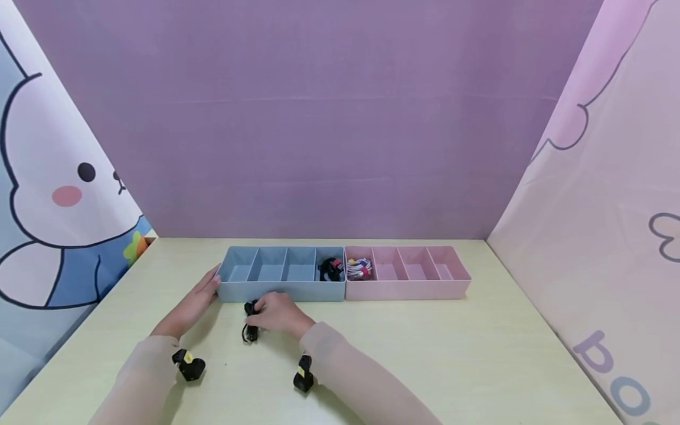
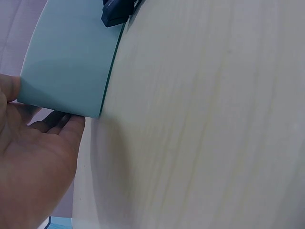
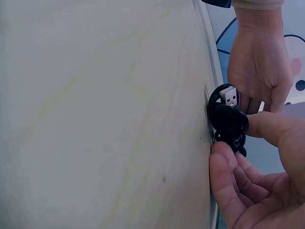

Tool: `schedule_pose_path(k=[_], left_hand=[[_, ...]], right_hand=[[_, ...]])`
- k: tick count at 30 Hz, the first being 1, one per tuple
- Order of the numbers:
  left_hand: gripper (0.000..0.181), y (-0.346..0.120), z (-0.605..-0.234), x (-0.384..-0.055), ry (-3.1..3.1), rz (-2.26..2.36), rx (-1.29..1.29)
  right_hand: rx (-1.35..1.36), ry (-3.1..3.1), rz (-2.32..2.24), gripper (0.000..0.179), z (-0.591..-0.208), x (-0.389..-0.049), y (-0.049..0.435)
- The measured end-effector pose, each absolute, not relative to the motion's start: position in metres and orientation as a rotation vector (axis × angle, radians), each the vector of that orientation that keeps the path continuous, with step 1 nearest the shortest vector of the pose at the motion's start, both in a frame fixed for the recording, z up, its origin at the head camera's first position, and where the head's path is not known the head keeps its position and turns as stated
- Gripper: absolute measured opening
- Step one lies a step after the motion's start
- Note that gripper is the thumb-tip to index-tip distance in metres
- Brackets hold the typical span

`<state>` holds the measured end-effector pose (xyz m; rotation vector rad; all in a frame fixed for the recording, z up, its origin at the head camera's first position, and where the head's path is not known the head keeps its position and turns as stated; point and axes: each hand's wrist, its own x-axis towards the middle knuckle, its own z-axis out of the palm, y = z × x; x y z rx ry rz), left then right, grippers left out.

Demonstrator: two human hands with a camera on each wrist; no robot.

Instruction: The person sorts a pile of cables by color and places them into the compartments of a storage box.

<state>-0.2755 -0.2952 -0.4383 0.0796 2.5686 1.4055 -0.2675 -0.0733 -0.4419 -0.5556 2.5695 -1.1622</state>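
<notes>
A coiled black USB cable [image 1: 251,323] is pinched between the thumb and fingers of my right hand [image 1: 280,313], in front of the blue divided box [image 1: 281,291]. Its silver USB plug [image 3: 229,96] shows in the right wrist view. My left hand [image 1: 193,302] lies against the left end of the blue box, with its fingers extended along the end wall [image 2: 66,81]. Part of those fingers is hidden behind the box in the left wrist view.
A pink divided box [image 1: 409,290] adjoins the blue one on the right. A black cable bundle [image 1: 332,270] sits in the blue box's rightmost compartment, and a white cable bundle [image 1: 359,269] in the pink box's leftmost. A purple backdrop [image 1: 319,130] rises behind the table [image 1: 478,360].
</notes>
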Motion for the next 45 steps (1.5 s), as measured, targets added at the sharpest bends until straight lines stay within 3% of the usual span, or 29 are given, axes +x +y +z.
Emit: schedule_pose_path(k=[10,28,39,45], left_hand=[[0.067,-0.295,-0.439,-0.276,2.562,1.407,0.06],[0.063,-0.296,-0.442,-0.278,2.547,1.448,0.078],[0.075,-0.296,-0.442,-0.278,2.556,1.434,0.081],[0.072,-0.296,-0.441,-0.278,2.559,1.429,0.073]], right_hand=[[-0.483,2.441,-1.294,0.012,-0.442,-0.267,-0.071],[-0.527,2.437,-1.307,0.006,-0.443,-0.266,-0.069],[-0.61,2.434,-1.318,0.007,-0.44,-0.264,-0.062],[-0.657,2.441,-1.312,0.008,-0.433,-0.26,-0.058]])
